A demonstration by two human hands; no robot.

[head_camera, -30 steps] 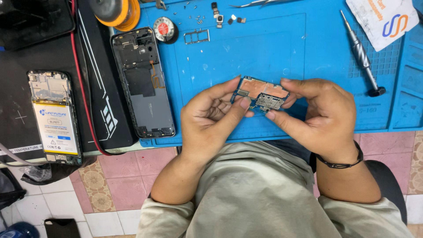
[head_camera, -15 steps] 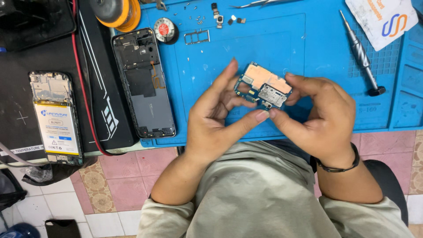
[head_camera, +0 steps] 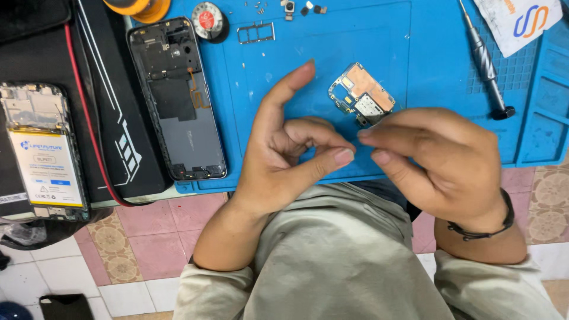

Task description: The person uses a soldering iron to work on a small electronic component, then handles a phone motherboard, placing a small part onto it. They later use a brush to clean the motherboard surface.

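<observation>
Bare mat (head_camera: 308,47) beyond circuit board (head_camera: 361,95)

Floor of pink patterned tiles (head_camera: 148,219) at lower left, white tiles (head_camera: 24,278) in the corner; blue work mat (head_camera: 332,35) across the upper frame, evenly lit.

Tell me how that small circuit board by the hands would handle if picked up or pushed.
The circuit board looks thin and flat, so probably light and stiff rather than floppy. Lying flat on the blue mat, it would likely slide, not roll or tip. Its exposed chips and small connectors suggest it is fragile; holding it by the edges seems safest.
</observation>
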